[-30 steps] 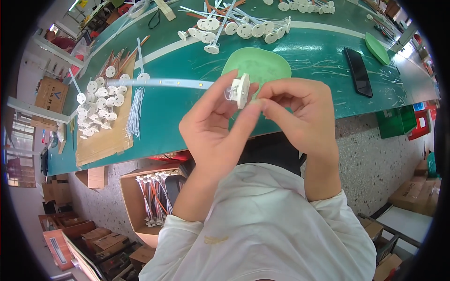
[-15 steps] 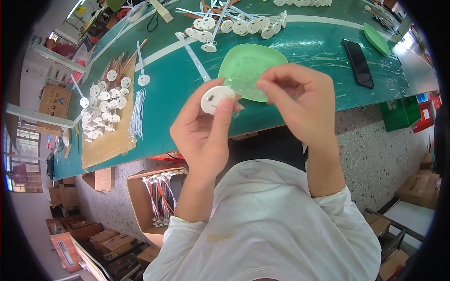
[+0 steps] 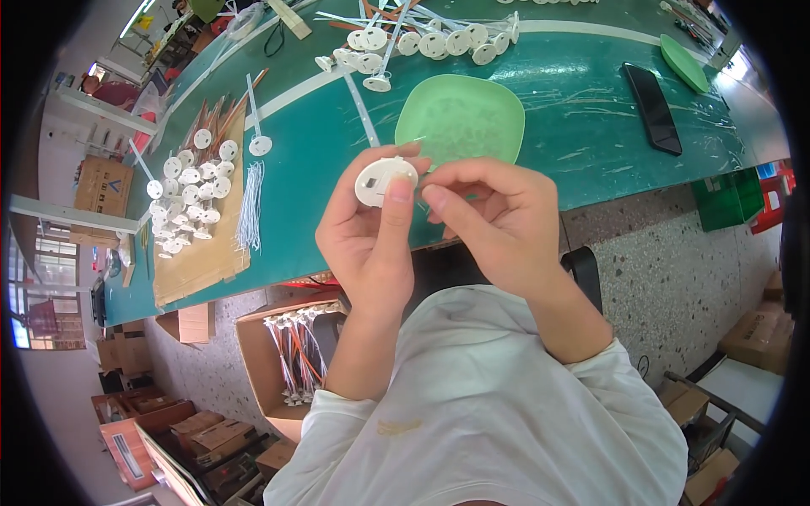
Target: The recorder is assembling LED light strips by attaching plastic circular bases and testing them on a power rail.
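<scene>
My left hand (image 3: 369, 240) grips a white round disc (image 3: 381, 187) with a slot in its face, the thumb lying across it. A pale narrow strip with small dots (image 3: 361, 108) runs away from behind the fingers and seems to belong to this disc. At the disc's right edge, my right hand (image 3: 502, 223) has thumb and forefinger pinched together. Whatever sits between those fingertips is too small to make out. Just beyond both hands lies a light green shallow dish (image 3: 462, 114); small pale bits in it are hard to tell apart.
Several similar discs on strips lie at the far side (image 3: 434, 42) and on a cardboard sheet (image 3: 198, 274) at left. Beside them is a bundle of white wires (image 3: 251, 207). A black phone (image 3: 652, 108) rests at right. Below the table, an open carton (image 3: 257, 354) holds more discs.
My right hand has come from over the green dish down and left to the disc's edge. My left hand still holds the disc, now turned slightly. The view has shifted a little.
</scene>
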Demonstrator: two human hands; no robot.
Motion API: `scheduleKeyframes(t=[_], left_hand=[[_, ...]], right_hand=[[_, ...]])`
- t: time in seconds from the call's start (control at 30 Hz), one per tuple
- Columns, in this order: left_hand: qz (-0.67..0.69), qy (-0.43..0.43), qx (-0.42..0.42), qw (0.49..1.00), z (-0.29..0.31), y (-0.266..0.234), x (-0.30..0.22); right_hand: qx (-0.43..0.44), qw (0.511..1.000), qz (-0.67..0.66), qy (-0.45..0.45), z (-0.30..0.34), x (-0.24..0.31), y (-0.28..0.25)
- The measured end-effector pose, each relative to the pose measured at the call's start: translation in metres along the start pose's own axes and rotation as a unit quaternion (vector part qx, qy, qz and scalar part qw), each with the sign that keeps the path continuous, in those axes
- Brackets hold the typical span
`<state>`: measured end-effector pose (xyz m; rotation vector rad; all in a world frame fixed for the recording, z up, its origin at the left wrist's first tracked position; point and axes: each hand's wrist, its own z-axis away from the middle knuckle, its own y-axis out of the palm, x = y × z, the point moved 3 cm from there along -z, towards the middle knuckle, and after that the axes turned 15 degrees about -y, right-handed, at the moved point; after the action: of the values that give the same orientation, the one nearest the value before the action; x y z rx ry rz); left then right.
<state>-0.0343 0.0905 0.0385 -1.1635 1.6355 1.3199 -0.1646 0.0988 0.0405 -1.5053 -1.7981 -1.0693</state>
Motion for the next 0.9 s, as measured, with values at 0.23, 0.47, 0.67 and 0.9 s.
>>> scheduleKeyframes(t=[0.23,0.47,0.67,0.9], left_hand=[[-0.032,-0.015,0.049,0.998,0.007,0.002,-0.001],[0.129,-0.049,0.121,0.983,0.02,0.01,-0.012],[0.035,-0.016,0.151,0.988,0.025,0.011,-0.015],[-0.023,0.014,0.142,0.989,0.021,0.008,-0.017]], right_hand=[[-0.017,0.997,-0.016,-0.067,0.005,-0.003,-0.002],[-0.024,0.949,0.168,-0.266,0.013,0.014,-0.011],[0.009,0.878,0.253,-0.407,0.015,0.032,-0.009],[0.047,0.838,0.319,-0.44,0.016,0.041,-0.01]])
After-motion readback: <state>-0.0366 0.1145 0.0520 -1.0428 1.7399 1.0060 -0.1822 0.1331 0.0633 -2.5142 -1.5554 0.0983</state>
